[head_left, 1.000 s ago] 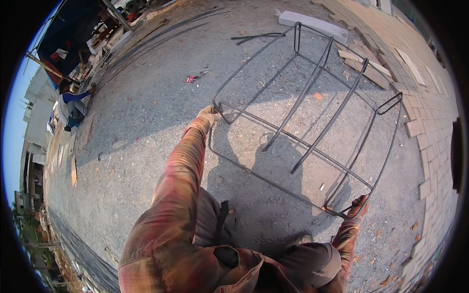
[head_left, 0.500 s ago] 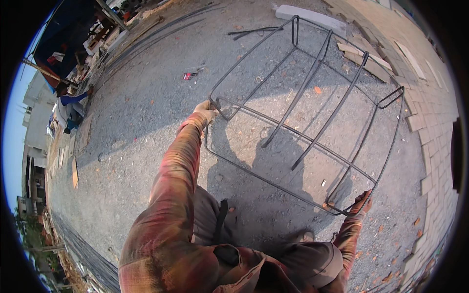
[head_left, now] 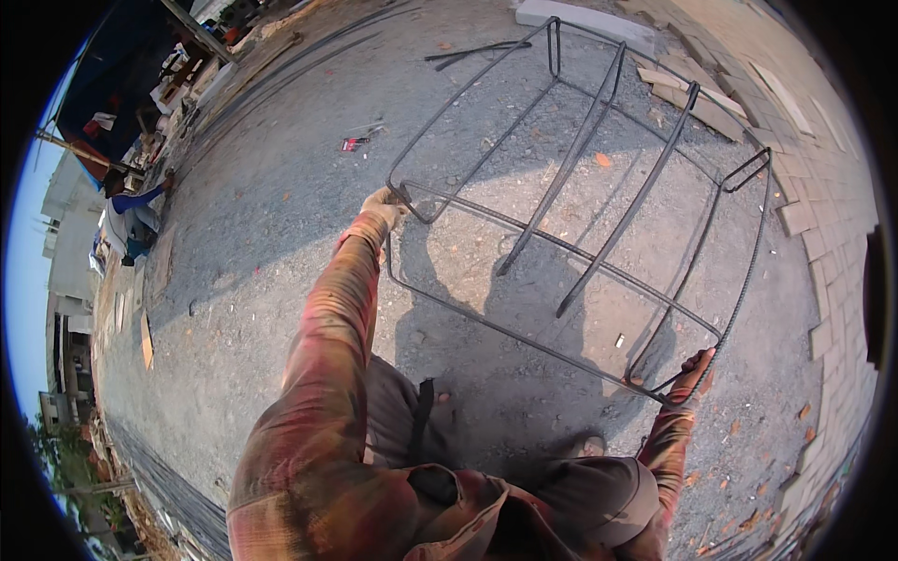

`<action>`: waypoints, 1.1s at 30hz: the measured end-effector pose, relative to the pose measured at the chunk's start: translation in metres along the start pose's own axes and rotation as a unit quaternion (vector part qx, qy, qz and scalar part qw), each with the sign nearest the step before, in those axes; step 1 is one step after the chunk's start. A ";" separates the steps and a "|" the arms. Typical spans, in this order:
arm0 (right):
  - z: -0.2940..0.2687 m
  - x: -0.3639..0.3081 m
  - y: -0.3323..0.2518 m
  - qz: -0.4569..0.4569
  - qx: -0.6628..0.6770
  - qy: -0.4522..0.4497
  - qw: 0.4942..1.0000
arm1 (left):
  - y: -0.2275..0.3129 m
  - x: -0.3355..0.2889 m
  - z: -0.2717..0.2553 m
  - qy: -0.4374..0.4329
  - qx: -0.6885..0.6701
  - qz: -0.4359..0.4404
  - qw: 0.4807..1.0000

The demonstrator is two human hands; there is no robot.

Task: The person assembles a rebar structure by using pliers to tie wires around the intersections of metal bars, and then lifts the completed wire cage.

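head view: we see left hand (head_left: 382, 205) and right hand (head_left: 691, 370), fingers curled round two near corners of the steel-bar frame (head_left: 591, 261), which spans gravelly ground (head_left: 253, 374) before us; the wide hold presumably balances its length.

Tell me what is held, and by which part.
A metal frame: the left hand grips its left corner, the right hand its near right corner.

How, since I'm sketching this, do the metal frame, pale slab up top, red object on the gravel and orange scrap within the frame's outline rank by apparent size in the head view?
Metal frame
Pale slab
Red object
Orange scrap
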State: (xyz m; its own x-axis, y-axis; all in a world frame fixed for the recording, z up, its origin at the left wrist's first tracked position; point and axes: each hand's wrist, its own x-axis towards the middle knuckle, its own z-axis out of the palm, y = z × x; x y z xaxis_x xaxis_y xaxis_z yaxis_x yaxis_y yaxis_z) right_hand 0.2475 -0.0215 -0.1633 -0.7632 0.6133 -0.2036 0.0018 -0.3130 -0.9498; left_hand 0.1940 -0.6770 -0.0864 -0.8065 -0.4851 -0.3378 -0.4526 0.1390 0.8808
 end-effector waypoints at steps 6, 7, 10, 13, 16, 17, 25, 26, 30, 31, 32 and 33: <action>0.003 0.005 -0.001 0.002 -0.035 0.049 0.998 | -0.008 0.006 -0.001 -0.001 0.058 0.008 0.998; 0.003 0.005 0.000 0.003 -0.046 0.052 0.998 | -0.011 0.007 -0.001 0.018 0.080 0.025 0.996; -0.003 0.014 0.008 -0.019 -0.051 0.071 0.996 | -0.018 0.012 -0.002 0.038 0.057 0.047 0.997; -0.008 0.014 0.005 -0.030 -0.055 0.074 0.995 | -0.002 0.000 0.014 0.033 0.049 0.018 0.998; -0.010 0.012 0.007 0.006 0.010 0.023 1.000 | -0.013 -0.001 0.013 0.149 0.140 0.082 0.976; -0.015 0.014 0.004 -0.002 0.012 0.027 1.000 | -0.004 -0.006 0.029 0.206 0.170 0.081 0.960; -0.036 0.011 0.008 0.032 0.046 -0.076 0.996 | 0.016 -0.020 0.041 0.269 0.175 0.046 0.946; -0.033 0.008 0.009 0.038 0.062 -0.102 0.992 | -0.001 -0.004 0.028 0.246 0.189 0.060 0.949; -0.021 0.001 -0.001 0.068 0.048 -0.116 0.990 | -0.018 0.010 0.000 0.087 -0.073 0.060 0.992; -0.022 -0.001 0.001 0.080 0.061 -0.125 0.987 | -0.024 0.013 -0.006 0.085 -0.073 0.058 0.992; -0.020 -0.001 0.002 0.091 0.080 -0.136 0.983 | -0.028 0.019 -0.015 0.097 -0.147 0.053 0.983; -0.016 -0.002 0.006 0.092 0.084 -0.137 0.983 | -0.030 0.024 -0.025 0.107 -0.220 0.049 0.968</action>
State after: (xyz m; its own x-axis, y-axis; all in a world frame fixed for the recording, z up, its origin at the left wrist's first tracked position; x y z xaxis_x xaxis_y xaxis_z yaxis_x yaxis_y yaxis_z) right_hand 0.2593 -0.0129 -0.1726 -0.9050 0.3246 -0.2750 0.0672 -0.5292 -0.8458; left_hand 0.1976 -0.7150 -0.1130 -0.7190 -0.6624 -0.2105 -0.1343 -0.1647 0.9772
